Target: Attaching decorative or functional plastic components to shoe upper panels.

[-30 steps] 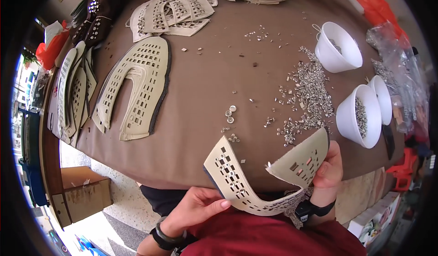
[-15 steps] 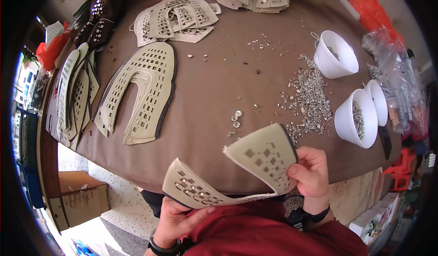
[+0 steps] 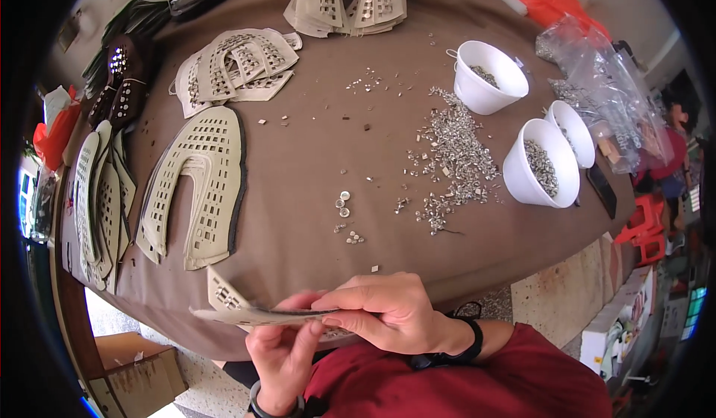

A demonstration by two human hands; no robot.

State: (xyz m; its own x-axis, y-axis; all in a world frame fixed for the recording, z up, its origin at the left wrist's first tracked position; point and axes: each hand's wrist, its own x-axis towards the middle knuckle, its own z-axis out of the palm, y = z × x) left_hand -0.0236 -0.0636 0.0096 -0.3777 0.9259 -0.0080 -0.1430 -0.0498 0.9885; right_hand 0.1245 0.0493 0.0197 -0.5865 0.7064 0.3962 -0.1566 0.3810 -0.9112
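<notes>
A beige, perforated shoe upper [image 3: 231,299] with metal studs in some of its holes is held up near the front edge of the table, seen almost edge-on. My left hand [image 3: 280,354] grips it from below, thumb and fingers closed at its edge. My right hand [image 3: 391,310] pinches the dark-edged side from the right. Part of the piece is hidden behind my fingers. Left of it on the table lies a stack of U-shaped beige uppers [image 3: 216,202]. Beyond my right hand spreads a pile of small silver studs [image 3: 459,153], with a few round metal caps [image 3: 344,196] beside it.
White bowls [image 3: 488,99] [image 3: 526,183] holding studs stand at the right, next to a clear plastic bag [image 3: 611,82] and a dark flat object [image 3: 601,193]. More uppers [image 3: 246,64] lie at the back and left. A cardboard box [image 3: 138,377] sits below the table.
The upper has been turned from spread open to nearly edge-on and moved left. My right hand has shifted left, close to my left hand. The view has turned to the right.
</notes>
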